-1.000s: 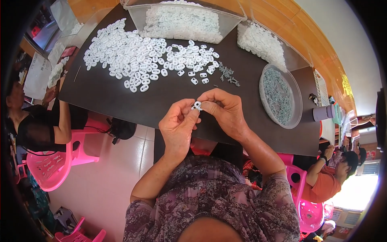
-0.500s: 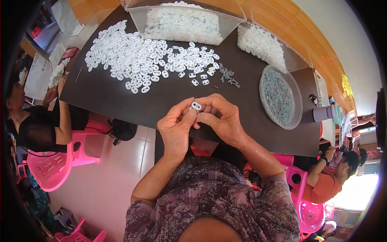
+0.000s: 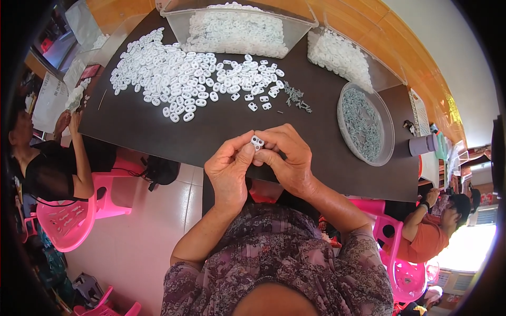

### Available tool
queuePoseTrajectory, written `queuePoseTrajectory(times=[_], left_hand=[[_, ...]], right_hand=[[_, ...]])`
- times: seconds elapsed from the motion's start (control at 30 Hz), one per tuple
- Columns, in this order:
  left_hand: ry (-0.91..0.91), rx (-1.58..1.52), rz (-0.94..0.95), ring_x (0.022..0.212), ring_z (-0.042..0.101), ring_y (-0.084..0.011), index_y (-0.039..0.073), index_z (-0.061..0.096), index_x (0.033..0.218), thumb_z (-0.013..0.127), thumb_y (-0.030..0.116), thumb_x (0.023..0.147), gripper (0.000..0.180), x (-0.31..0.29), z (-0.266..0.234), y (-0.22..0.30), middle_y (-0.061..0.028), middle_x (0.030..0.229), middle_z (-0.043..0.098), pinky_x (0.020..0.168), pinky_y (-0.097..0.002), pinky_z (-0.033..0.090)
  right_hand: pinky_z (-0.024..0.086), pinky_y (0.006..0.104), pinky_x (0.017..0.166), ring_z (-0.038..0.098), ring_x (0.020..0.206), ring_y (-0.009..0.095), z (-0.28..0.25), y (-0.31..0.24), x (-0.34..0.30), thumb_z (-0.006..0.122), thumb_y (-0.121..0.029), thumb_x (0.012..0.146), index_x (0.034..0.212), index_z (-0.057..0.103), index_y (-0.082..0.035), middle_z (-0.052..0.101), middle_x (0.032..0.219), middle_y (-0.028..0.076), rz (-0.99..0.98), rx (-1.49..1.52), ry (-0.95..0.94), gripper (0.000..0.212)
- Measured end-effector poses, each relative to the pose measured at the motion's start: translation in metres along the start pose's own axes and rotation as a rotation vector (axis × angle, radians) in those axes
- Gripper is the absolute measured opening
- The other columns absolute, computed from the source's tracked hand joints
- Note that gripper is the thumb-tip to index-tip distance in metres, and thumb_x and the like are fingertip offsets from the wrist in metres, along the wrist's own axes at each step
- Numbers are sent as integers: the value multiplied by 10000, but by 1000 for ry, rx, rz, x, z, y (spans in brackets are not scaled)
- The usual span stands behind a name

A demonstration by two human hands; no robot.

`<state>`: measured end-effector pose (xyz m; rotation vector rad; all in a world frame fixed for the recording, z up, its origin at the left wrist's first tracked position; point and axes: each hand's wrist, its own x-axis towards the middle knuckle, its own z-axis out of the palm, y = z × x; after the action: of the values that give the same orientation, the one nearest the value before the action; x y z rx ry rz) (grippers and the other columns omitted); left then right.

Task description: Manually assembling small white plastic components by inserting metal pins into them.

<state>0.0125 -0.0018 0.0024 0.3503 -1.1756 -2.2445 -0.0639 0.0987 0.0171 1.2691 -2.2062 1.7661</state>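
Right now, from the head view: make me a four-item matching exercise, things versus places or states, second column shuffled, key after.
Things
1. small white two-hole plastic piece
2. round clear plastic tray
3. lavender cylindrical container
4. small heap of loose grey pins

Places or states
A. right of the tray
B. directly on the dark brown tabletop
C. between the left hand and right hand
D. holding many grey pins

Pairs: 1-C, 2-D, 3-A, 4-B

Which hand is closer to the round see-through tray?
Right. The right hand is to the left of the round see-through tray; the left hand is farther left, beyond the right hand.
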Motion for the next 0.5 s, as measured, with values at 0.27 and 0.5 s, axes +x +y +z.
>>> queuePoseTrajectory(times=[0.27,0.5], left_hand=[[-7,22,10,670,573,-145,-71,612,1019,594,23,858,188,-1,-3,-1,-107,853,627,600,-251,484],[-18,-7,62,700,551,-90,-63,591,991,589,57,879,164,-1,-1,-4,-73,855,618,643,-208,465]], right_hand=[[460,325,655,554,759,234,3,1,-6,636,51,693,997,625,6,618,886,112,-68,-62,41,307],[456,272,622,545,739,181,7,-2,-6,613,111,710,1037,607,41,606,932,127,-182,-132,47,335]])
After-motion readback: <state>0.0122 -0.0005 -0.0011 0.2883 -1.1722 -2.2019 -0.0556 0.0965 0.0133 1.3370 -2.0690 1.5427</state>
